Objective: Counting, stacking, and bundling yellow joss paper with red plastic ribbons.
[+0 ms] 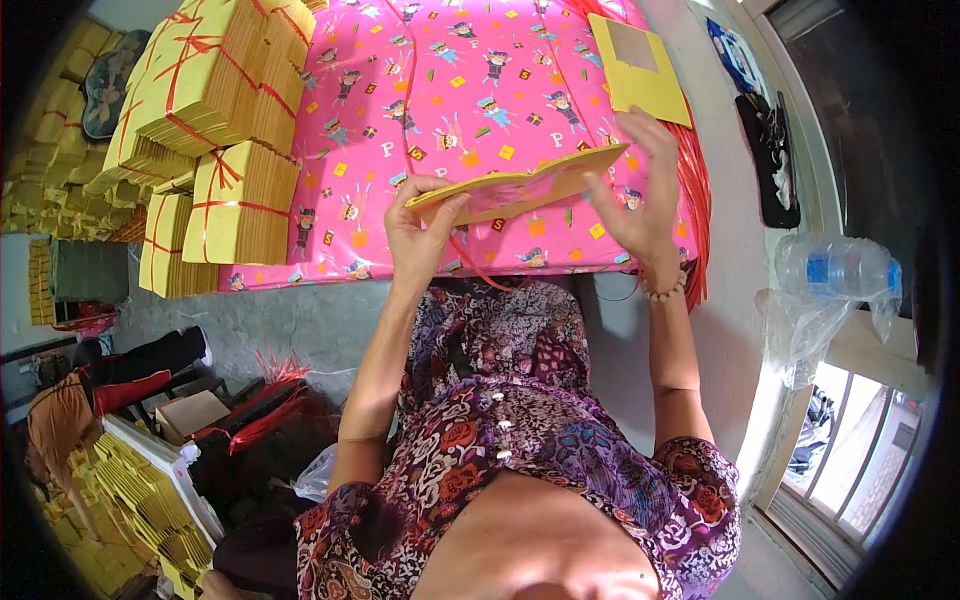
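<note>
My left hand (422, 222) pinches the left end of a thin sheaf of yellow paper (540, 180), thumb beneath and fingers behind. The sheaf is held up above the pink table cover, seen nearly edge-on, and its layers part slightly along the middle. At its right end my right hand (645, 190) is raised with fingers spread, the thumb close to the paper; whether they touch I cannot tell. Past that hand, a flat yellow paper piece (660, 85) with a brownish rectangle lies at the table's far right corner.
A pink patterned cover (350, 120) spreads over the table. Yellow paper bundles (240, 205) tied with red string are stacked at its left. Red strands (697, 220) hang down its right edge. A plastic bottle (835, 270) sits on the right ledge. More yellow paper (150, 500) lies at lower left.
</note>
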Motion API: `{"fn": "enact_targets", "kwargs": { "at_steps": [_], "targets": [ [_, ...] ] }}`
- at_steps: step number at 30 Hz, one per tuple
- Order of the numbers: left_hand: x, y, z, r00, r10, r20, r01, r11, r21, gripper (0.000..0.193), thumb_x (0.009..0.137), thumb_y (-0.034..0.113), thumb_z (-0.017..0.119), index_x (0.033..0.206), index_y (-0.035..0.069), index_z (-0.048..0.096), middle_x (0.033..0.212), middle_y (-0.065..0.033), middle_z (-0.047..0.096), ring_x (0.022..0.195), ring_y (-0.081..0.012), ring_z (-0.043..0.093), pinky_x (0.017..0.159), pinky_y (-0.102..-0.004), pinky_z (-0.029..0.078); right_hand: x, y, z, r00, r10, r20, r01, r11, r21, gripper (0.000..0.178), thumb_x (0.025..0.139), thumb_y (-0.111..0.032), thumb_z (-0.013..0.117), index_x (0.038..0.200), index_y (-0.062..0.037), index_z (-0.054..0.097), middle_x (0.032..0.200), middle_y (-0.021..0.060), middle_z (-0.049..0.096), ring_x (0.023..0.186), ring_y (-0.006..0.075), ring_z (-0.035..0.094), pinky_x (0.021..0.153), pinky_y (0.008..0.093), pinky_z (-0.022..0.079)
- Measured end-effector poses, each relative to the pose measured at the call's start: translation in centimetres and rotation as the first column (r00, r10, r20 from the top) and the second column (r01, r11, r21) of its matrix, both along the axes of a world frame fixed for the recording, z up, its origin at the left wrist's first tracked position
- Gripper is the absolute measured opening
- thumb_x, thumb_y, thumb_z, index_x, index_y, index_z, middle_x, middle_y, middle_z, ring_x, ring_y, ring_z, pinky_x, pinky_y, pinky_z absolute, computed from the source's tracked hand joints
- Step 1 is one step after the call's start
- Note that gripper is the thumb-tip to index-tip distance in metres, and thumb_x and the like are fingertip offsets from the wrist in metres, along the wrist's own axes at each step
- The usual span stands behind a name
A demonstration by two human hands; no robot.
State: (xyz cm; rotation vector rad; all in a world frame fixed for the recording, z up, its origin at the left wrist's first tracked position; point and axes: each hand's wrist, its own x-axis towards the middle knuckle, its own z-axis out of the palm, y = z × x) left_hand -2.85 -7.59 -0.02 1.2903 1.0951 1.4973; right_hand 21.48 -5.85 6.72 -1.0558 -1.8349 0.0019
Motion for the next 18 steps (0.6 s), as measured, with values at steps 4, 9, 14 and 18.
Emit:
{"fn": "enact_targets", "kwargs": {
  "at_steps": [4, 9, 14, 18],
  "targets": [
    [0.2, -0.4, 0.4, 0.999, -0.041, -0.033, 0.043, 0.998, 0.048, 0.012, 0.077, -0.004, 0.068, 0.084, 0.002, 0.06, 0.08, -0.0013, 0.062, 0.077, -0.0084, 0.057, 0.071, -0.025, 0.047, -2.2, -0.3, 2.2, 0.901, 0.107, 0.421, -0.095, 0.994, -0.05, 0.04, 0.073, -0.017, 0.07, 0.109, -0.0081, 0.057, 0.104, 0.0081, 0.058, 0.108, 0.0258, 0.051, 0.096, 0.045, 0.037],
    [-0.3, -0.7, 0.1, 0.988, -0.054, -0.143, 0.073, 0.99, 0.125, 0.016, 0.074, -0.004, 0.069, 0.087, 0.002, 0.061, 0.084, -0.0021, 0.06, 0.082, -0.0111, 0.058, 0.074, -0.0265, 0.046, -2.6, -0.7, 1.4, 0.846, 0.267, 0.462, -0.167, 0.955, -0.246, 0.024, 0.071, -0.015, 0.069, 0.093, -0.0091, 0.062, 0.081, 0.0034, 0.057, 0.08, 0.0213, 0.057, 0.069, 0.0353, 0.047],
    [0.8, -1.5, 0.8, 0.901, 0.299, -0.315, -0.216, 0.938, 0.271, 0.038, 0.075, 0.004, 0.072, 0.11, 0.003, 0.055, 0.101, -0.0056, 0.057, 0.099, -0.0163, 0.054, 0.086, -0.0319, 0.043, -3.7, -1.8, 1.5, 0.906, 0.139, 0.399, -0.093, 0.987, -0.133, 0.022, 0.068, -0.009, 0.069, 0.089, -0.0072, 0.063, 0.077, 0.0043, 0.057, 0.07, 0.0202, 0.057, 0.058, 0.033, 0.046],
    [4.0, -3.3, 2.4, 0.964, 0.266, 0.023, -0.266, 0.964, 0.013, 0.06, 0.079, 0.011, 0.072, 0.127, 0.002, 0.037, 0.108, -0.0092, 0.053, 0.105, -0.0201, 0.05, 0.09, -0.0351, 0.04, -4.7, -3.3, 1.6, 0.94, -0.007, 0.34, 0.061, 0.987, -0.147, 0.025, 0.065, -0.004, 0.07, 0.089, -0.0056, 0.064, 0.078, 0.0057, 0.058, 0.069, 0.021, 0.058, 0.057, 0.0332, 0.046]
  ]
}}
